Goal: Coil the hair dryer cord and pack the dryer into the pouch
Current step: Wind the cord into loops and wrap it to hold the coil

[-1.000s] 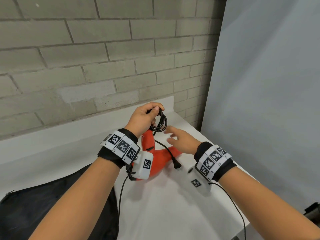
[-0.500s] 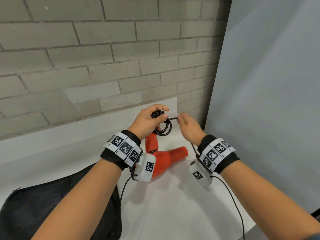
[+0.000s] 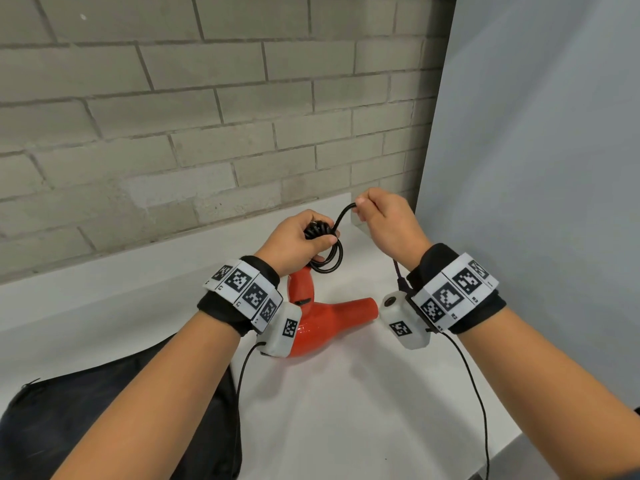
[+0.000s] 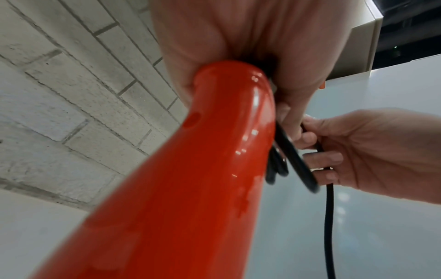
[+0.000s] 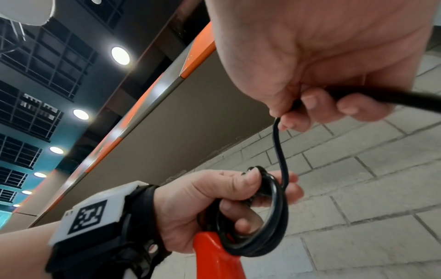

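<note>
A red hair dryer [image 3: 325, 318] lies on the white table [image 3: 346, 410], its handle [image 4: 214, 132] pointing up toward my left hand [image 3: 298, 242]. That hand grips several loops of the black cord [image 3: 329, 258] bunched at the handle's end [image 5: 253, 222]. My right hand [image 3: 384, 220] is raised just right of it and pinches the free run of cord [image 5: 281, 151] between thumb and fingers. The cord arcs from the coil up into this pinch and hangs down past the right wrist [image 4: 328, 217]. A black pouch [image 3: 114, 420] lies flat at the lower left, partly under my left forearm.
A grey brick wall [image 3: 207, 116] runs close behind the table. A plain grey panel [image 3: 536, 168] stands along the right side. The table's front right corner [image 3: 512, 441] is near my right forearm. Thin black wrist-camera cables [image 3: 478, 393] hang from both wrists.
My right hand has taken hold of the loose cord and lifted it up and to the right of the coil. The left hand keeps its grip on the loops.
</note>
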`<state>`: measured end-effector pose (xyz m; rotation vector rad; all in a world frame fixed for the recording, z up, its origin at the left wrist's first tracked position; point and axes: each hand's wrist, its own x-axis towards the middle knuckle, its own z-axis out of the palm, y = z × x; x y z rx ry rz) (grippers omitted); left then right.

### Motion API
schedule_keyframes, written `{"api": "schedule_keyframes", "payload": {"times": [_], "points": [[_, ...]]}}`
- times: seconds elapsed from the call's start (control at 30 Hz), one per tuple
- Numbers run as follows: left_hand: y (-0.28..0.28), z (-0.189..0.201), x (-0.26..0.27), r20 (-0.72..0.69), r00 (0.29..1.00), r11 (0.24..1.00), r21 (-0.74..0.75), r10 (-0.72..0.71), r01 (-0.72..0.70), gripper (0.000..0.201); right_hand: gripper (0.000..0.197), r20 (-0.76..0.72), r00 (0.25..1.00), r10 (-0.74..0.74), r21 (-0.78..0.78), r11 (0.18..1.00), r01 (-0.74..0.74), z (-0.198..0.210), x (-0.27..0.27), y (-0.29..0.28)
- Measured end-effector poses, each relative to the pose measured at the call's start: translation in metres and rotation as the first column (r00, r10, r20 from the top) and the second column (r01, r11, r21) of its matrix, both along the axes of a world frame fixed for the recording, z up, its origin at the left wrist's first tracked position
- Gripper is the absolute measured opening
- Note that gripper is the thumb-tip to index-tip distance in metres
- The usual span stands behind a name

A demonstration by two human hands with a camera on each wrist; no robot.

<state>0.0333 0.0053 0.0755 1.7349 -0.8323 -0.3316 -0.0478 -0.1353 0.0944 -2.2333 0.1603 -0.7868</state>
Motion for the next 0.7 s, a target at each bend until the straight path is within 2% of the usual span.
{"api": "schedule_keyframes", "payload": {"times": [0.13, 0.23, 0.3, 0.4, 0.53, 0.7], "points": [[-0.001, -0.001, -0.002, 0.044, 0.999, 0.999, 0.021, -0.031, 0.03, 0.019, 0.022, 0.038, 0.999, 0.033, 0.0, 0.999, -0.033, 0.0, -0.002, 0.0], [-0.002, -0.002, -0.003, 0.045, 0.998, 0.999, -0.024, 0.05, -0.049, 0.012, 0.017, 0.057, 0.993, 0.103, 0.083, 0.991, -0.107, -0.011, -0.004, -0.008], [-0.003, -0.002, -0.004, 0.028, 0.995, 0.993, -0.058, 0.1, -0.098, 0.009, 0.015, -0.036, 0.988, 0.151, 0.092, 0.985, -0.147, -0.025, -0.005, -0.017], [-0.003, -0.001, -0.002, 0.019, 0.992, 0.989, -0.081, 0.128, -0.126, 0.007, 0.017, -0.267, 0.953, 0.142, 0.055, 0.99, -0.132, -0.055, -0.003, -0.036], [0.002, -0.002, 0.007, -0.011, 0.981, 0.972, -0.137, 0.193, -0.193, 0.008, 0.016, -0.547, 0.837, 0.02, -0.016, 0.999, -0.034, -0.098, -0.003, -0.058], [0.003, -0.003, 0.008, 0.013, 0.983, 0.974, -0.136, 0.184, -0.181, 0.009, 0.023, -0.663, 0.748, -0.023, -0.054, 0.998, -0.017, -0.122, -0.003, -0.067]]}}
